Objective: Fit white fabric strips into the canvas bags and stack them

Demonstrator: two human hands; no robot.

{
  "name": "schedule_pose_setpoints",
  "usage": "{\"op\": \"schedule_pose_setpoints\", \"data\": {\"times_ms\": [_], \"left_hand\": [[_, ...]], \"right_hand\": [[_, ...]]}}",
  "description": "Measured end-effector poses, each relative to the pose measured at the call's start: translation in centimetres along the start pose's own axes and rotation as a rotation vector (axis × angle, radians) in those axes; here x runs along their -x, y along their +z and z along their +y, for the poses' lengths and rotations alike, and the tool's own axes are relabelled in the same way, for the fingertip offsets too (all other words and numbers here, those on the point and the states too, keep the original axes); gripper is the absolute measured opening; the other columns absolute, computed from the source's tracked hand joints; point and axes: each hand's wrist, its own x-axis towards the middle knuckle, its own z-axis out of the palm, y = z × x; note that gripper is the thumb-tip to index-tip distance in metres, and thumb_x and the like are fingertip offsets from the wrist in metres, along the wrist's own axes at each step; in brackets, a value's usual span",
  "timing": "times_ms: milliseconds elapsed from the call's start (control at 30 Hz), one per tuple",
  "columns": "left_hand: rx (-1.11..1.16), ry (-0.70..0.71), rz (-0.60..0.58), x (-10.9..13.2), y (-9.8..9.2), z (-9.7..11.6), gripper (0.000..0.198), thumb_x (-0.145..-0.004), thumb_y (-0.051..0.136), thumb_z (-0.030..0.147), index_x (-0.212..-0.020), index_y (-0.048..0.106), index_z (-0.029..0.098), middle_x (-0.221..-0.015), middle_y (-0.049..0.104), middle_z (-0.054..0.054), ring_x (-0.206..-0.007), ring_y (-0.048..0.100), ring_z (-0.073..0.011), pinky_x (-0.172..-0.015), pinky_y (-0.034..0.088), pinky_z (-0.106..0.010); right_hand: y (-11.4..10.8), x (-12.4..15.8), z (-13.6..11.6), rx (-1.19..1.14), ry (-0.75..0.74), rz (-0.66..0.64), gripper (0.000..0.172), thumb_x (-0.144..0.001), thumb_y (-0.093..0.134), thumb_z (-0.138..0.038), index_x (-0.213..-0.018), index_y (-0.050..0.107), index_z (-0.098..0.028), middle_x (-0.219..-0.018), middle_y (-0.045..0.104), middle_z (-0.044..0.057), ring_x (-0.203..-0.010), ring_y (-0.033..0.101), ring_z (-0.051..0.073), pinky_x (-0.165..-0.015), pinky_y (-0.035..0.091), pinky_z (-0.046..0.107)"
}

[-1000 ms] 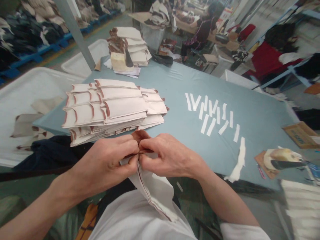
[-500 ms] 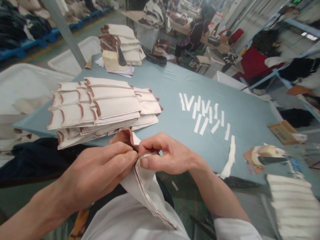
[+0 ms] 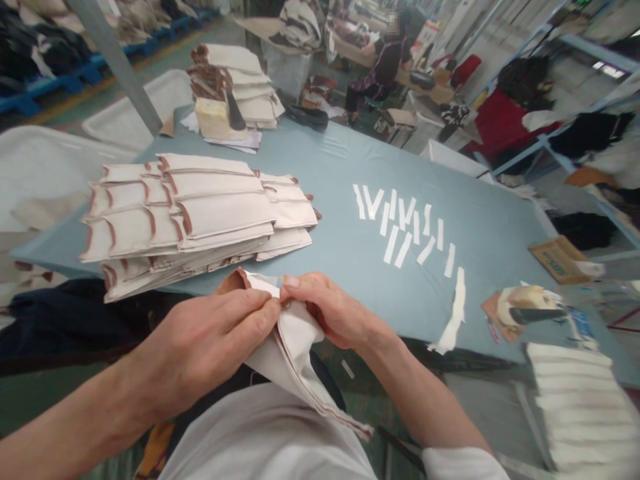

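Note:
A cream fabric piece (image 3: 300, 360) with reddish-brown edging hangs between my hands in front of my body, its lower end slanting down to the right. My left hand (image 3: 220, 333) is closed on its upper edge, fingertips pinching near the seam. Close beside it, my right hand (image 3: 333, 307) grips the same edge, thumb on top and the other fingers partly hidden behind the fabric. A brown opening shows at the top, just past my left fingers. Beyond my hands, on the blue-grey table (image 3: 330, 260), lies a large stack of similar cream pieces (image 3: 220, 200).
White strips (image 3: 393, 243) lie spread across the table, with a longer ragged strip (image 3: 454, 313) at its near edge. A tape roll (image 3: 530, 307) and a cardboard box (image 3: 557, 260) are at the right. Another cream stack (image 3: 245, 73) stands at the back. A person (image 3: 383, 67) sits beyond.
My right hand has turned, its thumb now lying over the top edge and its fingers behind the fabric. The fabric's lower end has swung slightly right and up.

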Motion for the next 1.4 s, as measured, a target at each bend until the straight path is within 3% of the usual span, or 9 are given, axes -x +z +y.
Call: {"op": "schedule_pose_setpoints", "data": {"times_ms": [100,233,367,467,600,767,867,967,1400], "left_hand": [[-0.151,0.056,-0.009,-0.4,0.4,0.3,0.026,-0.109,0.048,0.006,-0.126,0.067,0.008,-0.104,0.079,-0.013,-0.096,0.080,-0.0270,-0.090,0.067,-0.036],[-0.115,-0.009,0.035,-0.7,0.7,0.3,0.020,-0.109,0.053,0.009,-0.121,0.068,0.014,-0.101,0.079,-0.009,-0.089,0.080,-0.0219,-0.079,0.065,-0.028],[-0.091,-0.163,0.084,-1.2,0.3,1.3,0.017,-0.105,0.062,0.008,-0.116,0.065,0.021,-0.092,0.082,-0.001,-0.079,0.081,-0.0162,-0.081,0.062,-0.024],[-0.121,-0.302,0.061,-1.6,-0.2,2.0,0.007,-0.106,0.062,0.021,-0.112,0.066,0.023,-0.086,0.082,0.001,-0.071,0.081,-0.0167,-0.070,0.059,-0.025],[0.011,-0.333,0.077,-1.9,-0.7,1.8,0.006,-0.105,0.062,0.028,-0.108,0.067,0.026,-0.083,0.080,0.004,-0.061,0.074,-0.0121,-0.060,0.053,-0.021],[0.376,-0.436,-0.102,-2.3,-1.7,0.8,0.019,-0.107,0.056,0.027,-0.097,0.072,0.024,-0.072,0.070,0.007,-0.055,0.060,-0.0093,-0.052,0.044,-0.019],[0.513,-0.539,-0.223,-3.0,-2.3,0.6,0.044,-0.113,0.040,0.035,-0.078,0.063,0.021,-0.066,0.058,0.004,-0.056,0.053,-0.0117,-0.051,0.042,-0.021],[0.540,-0.595,-0.244,-4.0,-2.5,0.6,0.049,-0.112,0.039,0.039,-0.069,0.052,0.021,-0.064,0.053,0.003,-0.056,0.049,-0.0123,-0.050,0.040,-0.022],[0.946,-0.739,-0.365,-3.0,-0.7,-0.2,0.050,-0.110,0.045,0.050,-0.078,0.065,0.017,-0.070,0.052,0.001,-0.061,0.042,-0.0128,-0.050,0.037,-0.022]], "right_hand": [[0.2,0.2,-0.1,-0.074,0.008,-0.015,0.063,-0.079,0.079,-0.078,-0.069,0.066,-0.017,-0.054,0.057,-0.004,-0.046,0.041,0.007,-0.043,0.029,0.022],[0.3,0.2,-0.5,-0.159,0.009,-0.042,0.062,-0.072,0.090,-0.073,-0.068,0.063,-0.017,-0.053,0.054,-0.007,-0.045,0.037,0.005,-0.043,0.031,0.020],[0.5,0.4,-1.3,-0.171,-0.011,-0.080,0.056,-0.069,0.095,-0.060,-0.062,0.057,-0.019,-0.050,0.048,-0.009,-0.043,0.032,0.004,-0.041,0.030,0.020],[0.5,0.6,-1.8,-0.145,-0.034,-0.073,0.055,-0.069,0.095,-0.053,-0.060,0.052,-0.020,-0.048,0.044,-0.010,-0.041,0.029,0.004,-0.039,0.026,0.019],[0.1,0.7,-1.8,-0.090,-0.039,-0.066,0.055,-0.074,0.091,-0.054,-0.061,0.049,-0.021,-0.049,0.041,-0.011,-0.042,0.027,0.005,-0.039,0.023,0.020],[-0.5,0.7,-2.1,0.038,-0.096,-0.139,0.056,-0.078,0.088,-0.060,-0.064,0.051,-0.020,-0.057,0.043,-0.009,-0.050,0.029,0.006,-0.047,0.024,0.021],[-0.7,0.6,-2.6,0.141,-0.124,-0.171,0.056,-0.080,0.088,-0.062,-0.067,0.054,-0.019,-0.061,0.045,-0.008,-0.056,0.033,0.007,-0.053,0.025,0.023],[-1.0,0.5,-3.1,0.209,-0.164,-0.196,0.059,-0.082,0.088,-0.063,-0.067,0.050,-0.020,-0.064,0.043,-0.008,-0.061,0.036,0.009,-0.057,0.028,0.025],[-2.6,0.7,-3.2,0.485,-0.240,-0.275,0.050,-0.100,0.067,-0.067,-0.089,0.062,-0.018,-0.077,0.058,-0.002,-0.072,0.046,0.013,-0.063,0.036,0.025]]}}
